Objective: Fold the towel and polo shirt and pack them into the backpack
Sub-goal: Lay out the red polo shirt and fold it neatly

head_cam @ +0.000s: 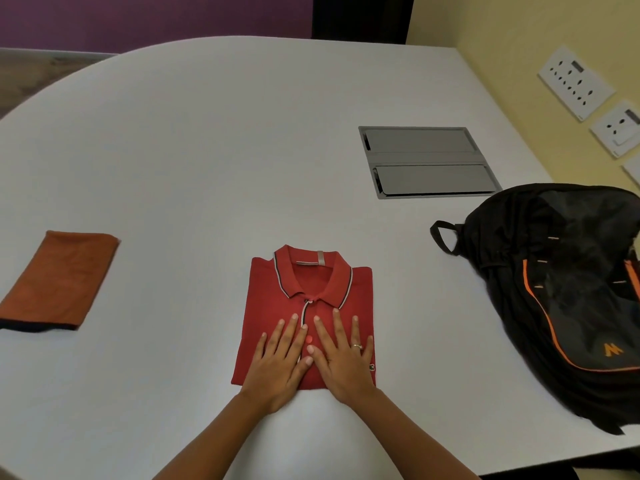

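Note:
A red polo shirt (273,306) lies folded into a neat rectangle near the front of the white table (207,150), collar up. Both hands press flat on its lower half with straight fingers: my left hand (278,362) on the left side, my right hand (341,358), wearing a ring, on the right side. An orange towel (60,280) lies folded at the table's left. A black backpack (561,289) with orange trim lies on its side at the right, its carry loop pointing toward the shirt.
A grey metal cable hatch (427,161) is set flush into the table behind the backpack. Wall sockets (576,83) sit on the yellow wall at the far right. The table's front edge runs close below the backpack.

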The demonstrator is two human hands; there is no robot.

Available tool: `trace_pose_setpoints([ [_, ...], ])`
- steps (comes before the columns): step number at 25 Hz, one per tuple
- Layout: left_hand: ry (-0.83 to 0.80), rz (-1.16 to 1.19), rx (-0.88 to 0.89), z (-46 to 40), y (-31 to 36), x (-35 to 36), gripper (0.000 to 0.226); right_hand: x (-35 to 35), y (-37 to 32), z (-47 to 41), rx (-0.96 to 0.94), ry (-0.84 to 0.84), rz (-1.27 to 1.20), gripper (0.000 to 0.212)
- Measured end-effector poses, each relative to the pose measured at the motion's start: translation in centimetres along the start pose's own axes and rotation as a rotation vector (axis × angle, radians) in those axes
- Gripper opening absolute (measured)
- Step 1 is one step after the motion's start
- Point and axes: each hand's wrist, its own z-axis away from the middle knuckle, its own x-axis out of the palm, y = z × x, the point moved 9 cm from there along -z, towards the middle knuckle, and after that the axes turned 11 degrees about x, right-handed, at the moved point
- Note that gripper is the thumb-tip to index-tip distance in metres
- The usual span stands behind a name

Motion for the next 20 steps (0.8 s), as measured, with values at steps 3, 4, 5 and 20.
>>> trace_pose_setpoints([
  [3,0.012,-0.014,-0.146,-0.1,-0.9,-0.6,0.058,0.0,1.0,0.1,0.098,-0.024,0.016,0.068],
  [4,0.001,-0.017,-0.194,-0.1,-1.1,-0.7,0.057,0.1,1.3,0.1,0.125,-0.046,0.010,0.071],
  [5,-0.016,-0.016,-0.222,-0.1,-1.1,-0.7,0.057,0.2,1.4,0.1,0.133,-0.062,0.004,0.075],
  [20,-0.110,-0.012,-0.254,0.1,-2.2,0.0,0.062,0.3,0.1,-0.2,0.120,-0.092,0.002,0.109],
])
